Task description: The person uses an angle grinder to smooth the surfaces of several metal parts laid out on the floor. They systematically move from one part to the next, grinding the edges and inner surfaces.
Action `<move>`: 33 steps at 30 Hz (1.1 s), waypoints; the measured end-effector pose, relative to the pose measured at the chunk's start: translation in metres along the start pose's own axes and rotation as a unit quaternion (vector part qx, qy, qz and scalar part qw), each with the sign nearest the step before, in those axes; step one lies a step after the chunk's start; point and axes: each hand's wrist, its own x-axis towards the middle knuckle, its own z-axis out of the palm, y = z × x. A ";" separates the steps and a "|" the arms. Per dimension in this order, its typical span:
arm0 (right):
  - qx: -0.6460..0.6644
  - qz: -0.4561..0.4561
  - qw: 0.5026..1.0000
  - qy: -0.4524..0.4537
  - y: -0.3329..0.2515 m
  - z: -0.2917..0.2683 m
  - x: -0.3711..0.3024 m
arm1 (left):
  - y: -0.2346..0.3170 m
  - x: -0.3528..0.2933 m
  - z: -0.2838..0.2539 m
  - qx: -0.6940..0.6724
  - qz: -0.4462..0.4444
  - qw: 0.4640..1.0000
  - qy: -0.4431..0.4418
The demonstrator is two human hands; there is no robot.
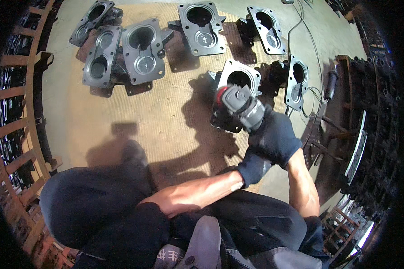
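Note:
Both my hands wear dark gloves and are closed on an angle grinder [247,107]. My right hand [277,136] wraps round its body just behind the grey head. Lower down, my left hand [256,168] grips the rear end, its fingers mostly hidden. A red part shows at the grinder's head, which is slightly blurred. Under the head stands a metal casting [225,76] with a flat flange, a large round bore and corner bolt holes. The grinder covers the middle of that flange, so I cannot tell whether the disc touches it.
Several similar castings stand around on tan sheeting [166,112], including one [296,83] close on the right. A black cable [290,33] runs along the right floor near a dark tool [331,83]. Wooden racking [29,107] lines the left; stacked dark metal parts [372,134] the right.

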 end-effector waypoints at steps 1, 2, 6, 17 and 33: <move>-0.006 0.001 1.000 -0.010 0.006 0.005 -0.010 | 0.000 -0.016 0.009 0.101 -0.004 0.995 0.013; 0.014 -0.002 1.000 -0.025 0.008 0.013 -0.019 | 0.002 -0.033 0.012 0.206 -0.003 0.978 0.041; -0.002 -0.014 0.997 -0.077 0.006 0.027 -0.049 | -0.030 -0.069 0.006 0.390 0.070 0.917 0.041; 0.050 0.069 0.996 -0.033 0.029 0.020 -0.076 | -0.027 -0.061 0.017 0.522 0.002 0.850 -0.066; 0.079 0.086 0.993 0.013 0.053 0.024 -0.071 | -0.019 -0.036 0.025 0.521 -0.061 0.849 -0.062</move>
